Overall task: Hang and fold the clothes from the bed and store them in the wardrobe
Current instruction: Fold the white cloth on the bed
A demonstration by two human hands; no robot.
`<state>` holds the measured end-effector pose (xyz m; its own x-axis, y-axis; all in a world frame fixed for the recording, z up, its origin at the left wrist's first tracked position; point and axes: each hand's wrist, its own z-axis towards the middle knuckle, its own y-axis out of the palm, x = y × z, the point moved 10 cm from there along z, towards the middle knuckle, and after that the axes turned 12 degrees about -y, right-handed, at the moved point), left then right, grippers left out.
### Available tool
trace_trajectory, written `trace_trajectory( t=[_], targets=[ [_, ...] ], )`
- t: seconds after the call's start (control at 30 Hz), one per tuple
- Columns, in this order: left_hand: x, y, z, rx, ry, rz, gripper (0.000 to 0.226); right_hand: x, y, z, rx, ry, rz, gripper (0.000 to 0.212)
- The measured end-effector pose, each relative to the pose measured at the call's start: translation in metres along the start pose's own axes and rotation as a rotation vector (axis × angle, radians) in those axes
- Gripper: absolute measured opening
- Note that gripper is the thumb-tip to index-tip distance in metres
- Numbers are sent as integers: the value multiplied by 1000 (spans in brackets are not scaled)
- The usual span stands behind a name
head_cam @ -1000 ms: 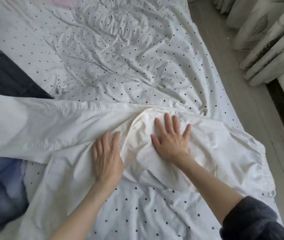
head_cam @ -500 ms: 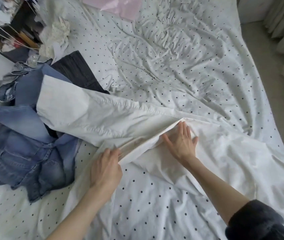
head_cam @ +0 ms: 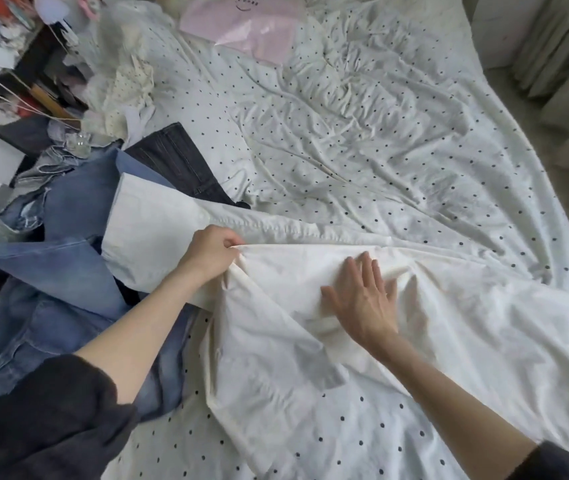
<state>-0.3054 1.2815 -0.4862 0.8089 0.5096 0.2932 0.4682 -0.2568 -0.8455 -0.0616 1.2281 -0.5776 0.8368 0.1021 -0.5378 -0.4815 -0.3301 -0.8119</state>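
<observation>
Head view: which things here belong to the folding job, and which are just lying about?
Job:
- white garment, left hand pinching its edge, right hand flat on it
- denim clothes
- dark jeans
- bed

Lying about:
- pink bag
- clutter beside the bed
- curtains

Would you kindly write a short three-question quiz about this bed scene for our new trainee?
1. True or false: the left hand lies flat and open on the white shirt.
2. Which hand presses the shirt with straight fingers? A) left B) right
3. Fill in: the blue denim clothes lie to the ____ of the shirt.

Key: 1. False, it pinches a fold of the shirt. 2. B, the right hand. 3. Left.
</observation>
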Motion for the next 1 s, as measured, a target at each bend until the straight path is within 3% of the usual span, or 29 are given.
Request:
trace_trajectory(
  t=[0.1, 0.2, 0.27, 0.4, 0.63, 0.83, 0.93, 1.0],
  targets=[
    [2, -5, 26, 19, 97, -94, 17, -57, 10, -13, 49, -191, 136, 56],
    [2, 3, 62, 2, 156, -153, 15, -93, 7, -24, 227, -258, 156, 42],
    [5, 16, 72, -46, 165, -164, 15, -93, 15, -24, 169, -186, 118, 40],
    [-14, 27, 73, -134, 197, -232, 21, -80, 43, -16, -110, 89, 170, 26],
    [-53, -14, 35, -185, 316, -430, 17, -107, -9, 15, -38, 167, 622, 10],
    [-80, -70, -10, -288, 280, -722, 17, -179, -30, 46, -177, 203, 874, 9],
    [-86, -83, -28, -363, 233, -769, 18, -197, -28, 63, -160, 290, 973, 12],
    [-97, -91, -39, -417, 204, -738, 34, -215, -22, 75, -158, 354, 1051, 14]
  ],
)
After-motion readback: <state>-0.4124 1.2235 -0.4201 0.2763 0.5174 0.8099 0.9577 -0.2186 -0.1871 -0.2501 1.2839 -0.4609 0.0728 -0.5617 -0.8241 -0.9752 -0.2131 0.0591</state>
